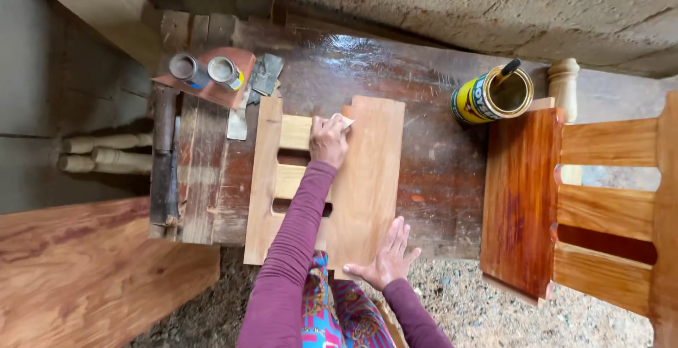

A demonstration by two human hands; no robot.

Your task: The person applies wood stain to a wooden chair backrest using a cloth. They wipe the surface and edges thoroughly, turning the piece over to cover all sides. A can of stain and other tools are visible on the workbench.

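A: The unfinished wooden chair-back panel (353,178) lies flat on the dark, glossy workbench (438,178), its near edge hanging just past the bench's front. The left hand (329,140) is closed around a small pale scrap of sandpaper (344,120), pressing it near the panel's far edge, beside the slats. The right hand (387,258) lies open, fingers spread, flat on the near corner — holding the panel down, gripping nothing.

B: What could go wrong?

A: I'd judge that if the flat hand eases off, the panel could skid or tip on that slick top, since part of it overhangs. A hard push toward the far side might also reach the open yellow tin (492,95) with a brush handle standing in it.

B: What can't you make out?

A: The paper's grit and how much lies under the palm — the fingers hide it. The sleeve covers part of the slats. The varnished chair part (565,200) on the right is cut off by the frame, and the contents of the two small tins (208,71) are unclear.
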